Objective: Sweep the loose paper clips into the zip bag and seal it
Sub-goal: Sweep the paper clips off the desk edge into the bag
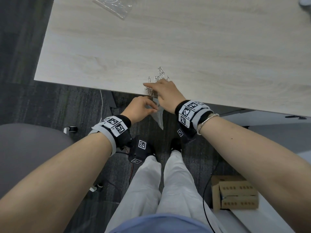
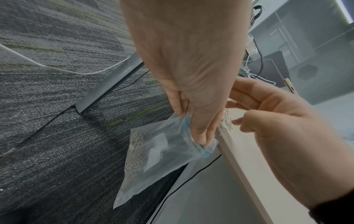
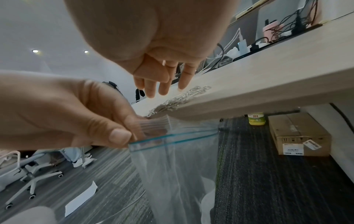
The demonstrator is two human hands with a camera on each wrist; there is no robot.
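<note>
A heap of silver paper clips [image 1: 159, 78] lies at the near edge of the pale wood table [image 1: 185, 39]. My right hand [image 1: 164, 90] rests over the clips with its fingers [image 3: 162, 86] straight, and some clips [image 3: 180, 98] reach the very edge. Just below that edge my left hand [image 1: 141, 108] pinches the blue zip rim of a clear zip bag [image 2: 164, 151] between thumb and fingers [image 2: 201, 133]. The bag [image 3: 176, 159] hangs down with its mouth under the clips. Several clips [image 2: 135, 150] lie inside it.
A second clear plastic bag [image 1: 112, 5] lies at the table's far left. A grey chair [image 1: 25, 148] stands to my left and a cardboard box [image 1: 235, 194] to my right. Under the table are a box [image 3: 298, 136], a yellow bottle [image 3: 256, 119] and floor cables.
</note>
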